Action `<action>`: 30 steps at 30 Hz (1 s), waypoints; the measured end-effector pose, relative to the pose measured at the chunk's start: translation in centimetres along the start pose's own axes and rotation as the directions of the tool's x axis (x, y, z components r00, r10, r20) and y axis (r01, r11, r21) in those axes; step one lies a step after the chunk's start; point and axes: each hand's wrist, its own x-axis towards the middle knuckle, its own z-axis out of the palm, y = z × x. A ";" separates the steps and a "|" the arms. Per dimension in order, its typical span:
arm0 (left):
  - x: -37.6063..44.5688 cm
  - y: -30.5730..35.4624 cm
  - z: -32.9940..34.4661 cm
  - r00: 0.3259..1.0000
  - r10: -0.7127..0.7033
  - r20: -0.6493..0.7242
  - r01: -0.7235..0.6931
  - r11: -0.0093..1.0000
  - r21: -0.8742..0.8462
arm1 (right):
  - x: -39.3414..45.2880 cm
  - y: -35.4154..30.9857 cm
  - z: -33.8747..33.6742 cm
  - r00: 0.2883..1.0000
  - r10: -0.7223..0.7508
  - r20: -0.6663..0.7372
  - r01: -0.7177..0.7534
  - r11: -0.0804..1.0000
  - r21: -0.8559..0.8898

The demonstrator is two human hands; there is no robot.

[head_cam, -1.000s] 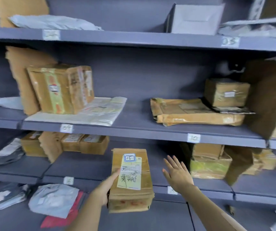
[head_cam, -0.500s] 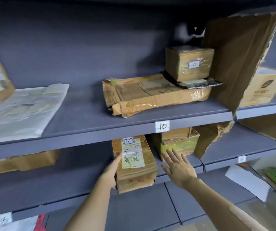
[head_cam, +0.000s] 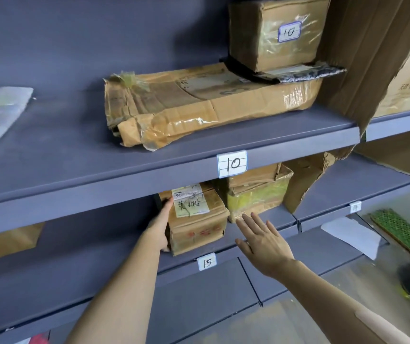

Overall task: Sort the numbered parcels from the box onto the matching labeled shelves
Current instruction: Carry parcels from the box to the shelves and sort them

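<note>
Left hand [head_cam: 160,227] grasping parcel [head_cam: 196,217] on grey shelf [head_cam: 99,264], right hand [head_cam: 264,240] released

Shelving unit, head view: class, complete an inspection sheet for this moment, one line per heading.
Surface: grey shelves, tags 10 and 15.
Job's things: taped parcel on the shelf tagged 15.
Clutter: flat crushed parcel under small box marked 10; yellow-taped box.
Hands: left hand holds the parcel's side; right hand open, apart.
Cables: nothing seen.
Surroundings: cardboard divider.
</note>
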 end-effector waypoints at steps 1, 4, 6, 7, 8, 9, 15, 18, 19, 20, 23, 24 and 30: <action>0.3 0.2 0.3 1.000 0.001 -0.012 -0.001 1.000 0.000 | 0.0 0.2 0.3 1.000 0.001 0.003 -0.001 1.000 0.000; 0.4 0.7 1.1 1.000 -0.007 -0.003 0.006 1.000 -0.020 | -0.1 0.7 0.6 0.999 0.028 0.035 -0.027 0.999 -0.018; 0.4 0.9 1.3 0.999 -0.036 0.029 0.037 0.998 -0.045 | -0.1 0.9 0.5 0.999 0.036 0.035 -0.036 0.999 0.002; 0.4 1.0 1.4 0.998 -0.042 0.051 0.045 0.997 -0.057 | -0.2 0.9 0.3 0.999 0.040 0.034 -0.040 0.999 0.010; 0.1 1.1 1.6 0.998 -0.026 0.064 0.030 0.998 -0.061 | -0.2 1.0 0.2 0.998 0.041 0.037 -0.041 0.999 0.013; -0.1 1.2 1.9 0.999 0.011 0.036 -0.010 0.999 -0.050 | -0.2 1.1 0.1 0.998 0.042 0.039 -0.042 0.999 0.013; -1.9 -2.0 1.4 0.412 0.899 0.150 -0.612 0.151 0.777 | -0.2 1.4 -0.1 0.999 0.029 0.030 -0.029 1.000 0.006; -1.9 -2.7 0.5 0.275 0.908 0.318 -0.671 -0.056 0.739 | -0.1 1.3 0.2 0.999 0.026 0.030 -0.026 1.000 0.015; -2.2 -2.6 0.5 0.249 0.906 0.343 -0.692 -0.082 0.718 | -0.1 1.2 0.3 0.999 0.029 0.033 -0.030 0.999 0.021; -2.2 -2.5 0.5 0.236 0.899 0.368 -0.703 -0.103 0.703 | -0.1 1.1 0.4 0.999 0.030 0.036 -0.031 0.999 0.026; -1.9 -3.0 0.2 0.217 0.855 0.471 -0.688 -0.208 0.695 | -0.2 0.8 0.9 0.999 0.027 0.042 -0.028 0.999 0.024; -1.7 -3.1 0.1 0.210 0.847 0.489 -0.685 -0.229 0.692 | -0.2 0.8 1.2 0.999 0.024 0.042 -0.025 0.999 0.023; -0.9 -1.2 0.4 0.321 0.846 0.426 -0.692 -0.098 0.716 | -0.1 0.9 2.7 0.998 0.037 0.054 -0.039 0.999 0.037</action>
